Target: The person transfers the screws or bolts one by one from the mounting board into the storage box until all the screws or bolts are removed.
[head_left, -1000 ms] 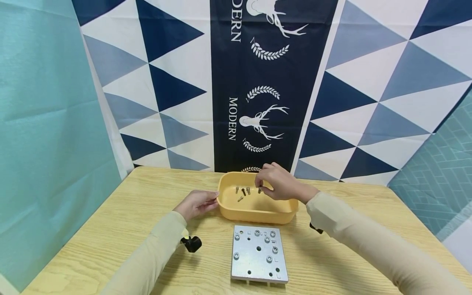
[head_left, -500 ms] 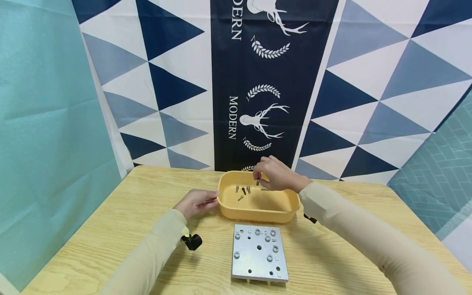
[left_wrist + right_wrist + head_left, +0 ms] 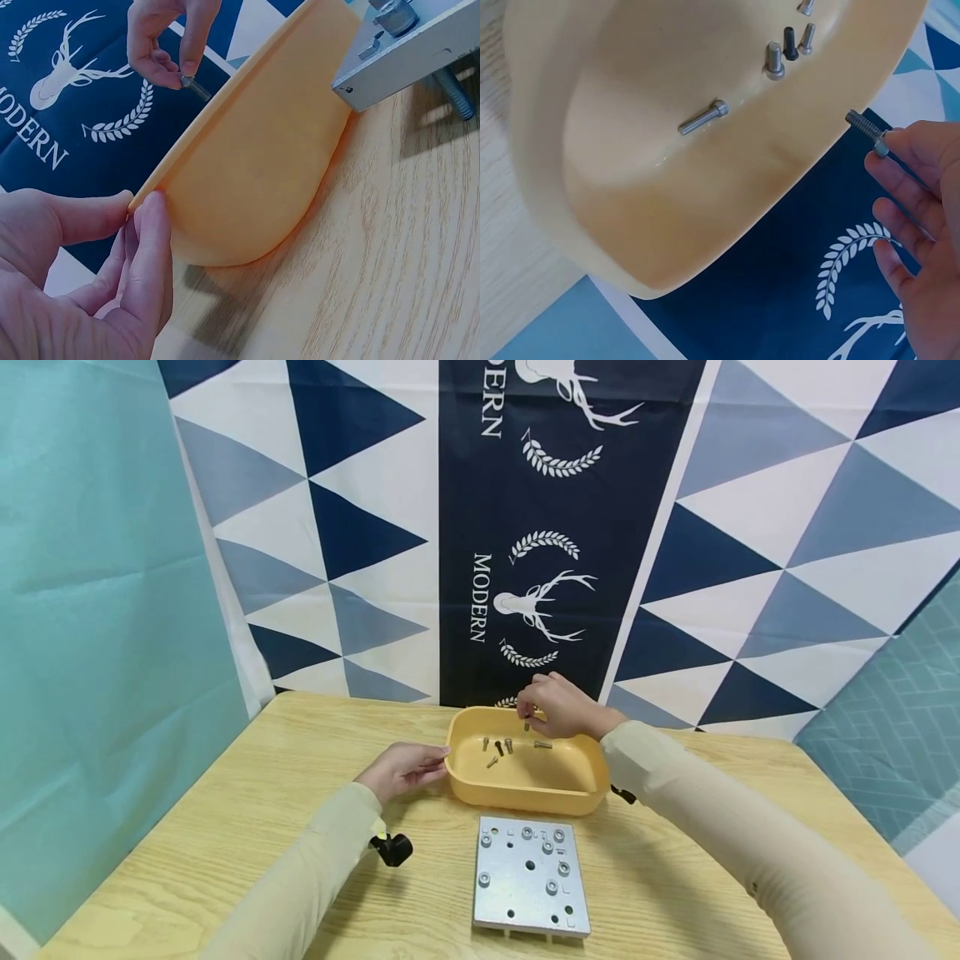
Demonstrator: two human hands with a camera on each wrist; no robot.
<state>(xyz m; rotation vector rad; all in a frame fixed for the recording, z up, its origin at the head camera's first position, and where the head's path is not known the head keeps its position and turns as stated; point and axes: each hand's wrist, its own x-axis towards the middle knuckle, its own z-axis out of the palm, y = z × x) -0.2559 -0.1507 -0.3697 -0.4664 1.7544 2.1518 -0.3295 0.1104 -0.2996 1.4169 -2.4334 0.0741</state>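
Observation:
My right hand (image 3: 562, 703) pinches a silver socket-head bolt (image 3: 868, 131) by its head between thumb and fingertips, over the far side of a yellow plastic tray (image 3: 525, 799). In the left wrist view the bolt's threaded end slants down toward the rim. My left hand (image 3: 408, 768) grips the tray's left rim, thumb on top and fingers against the outer wall (image 3: 247, 165). Inside the tray lie several loose bolts, among them a single silver bolt (image 3: 703, 118) apart from the others and a black bolt (image 3: 790, 43) in the group.
In front of the tray is a silver metal plate (image 3: 506, 897) with several bolts seated in its holes and some holes bare. A bolt shank (image 3: 454, 94) sticks out beneath it. The wooden table (image 3: 300, 760) ends at a patterned cloth backdrop (image 3: 375, 527).
My right hand has risen from the tray floor with the bolt in its fingertips, and a bolt lying beneath it has come into view. My left hand keeps its hold on the rim.

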